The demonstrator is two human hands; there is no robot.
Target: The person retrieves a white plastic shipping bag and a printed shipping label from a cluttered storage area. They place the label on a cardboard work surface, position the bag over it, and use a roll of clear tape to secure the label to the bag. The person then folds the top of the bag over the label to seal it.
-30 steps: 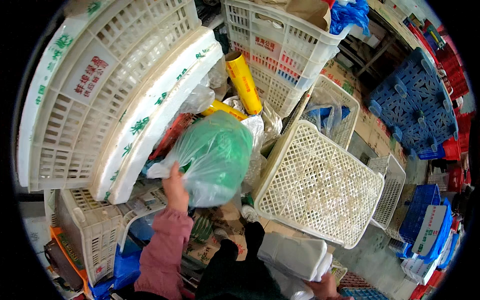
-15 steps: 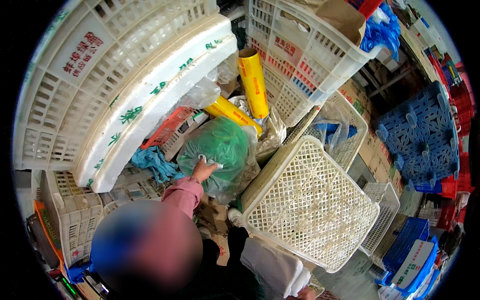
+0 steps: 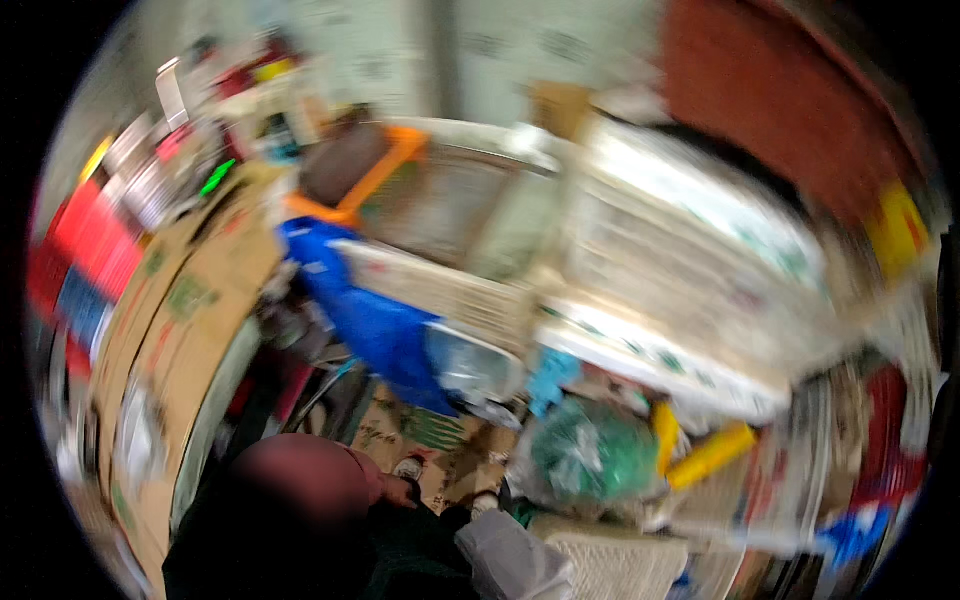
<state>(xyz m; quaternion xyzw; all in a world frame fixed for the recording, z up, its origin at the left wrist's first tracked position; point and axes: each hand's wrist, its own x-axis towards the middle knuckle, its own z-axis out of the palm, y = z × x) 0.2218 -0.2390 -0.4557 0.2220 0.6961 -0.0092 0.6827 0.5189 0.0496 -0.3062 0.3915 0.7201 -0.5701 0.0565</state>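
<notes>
My left hand [image 3: 400, 490] is low in the head view, at the end of a pink sleeve [image 3: 350, 470]. Motion smears its fingers, so I cannot make out their pose or whether anything is in them. It hangs above brown cardboard on the floor, close to my shoes. A whitish bundle of plastic bags [image 3: 508, 555] lies at the bottom edge, to the right of that hand. My right hand is out of the picture. Farther right sits a clear plastic bag with green contents [image 3: 590, 450], apart from the left hand.
Cardboard-covered table [image 3: 190, 320] at left. Blue plastic sheet [image 3: 370, 315] hangs by a pale crate [image 3: 450, 300]; an orange-edged box [image 3: 370, 170] stands above. White foam boxes [image 3: 670, 360], yellow rolls [image 3: 710, 455] and an upturned pale basket [image 3: 615, 560] are at right.
The view has swung left, bringing in the table and blue sheet. My left hand has come off the bag with green contents and drawn back toward me. My right hand has left the picture.
</notes>
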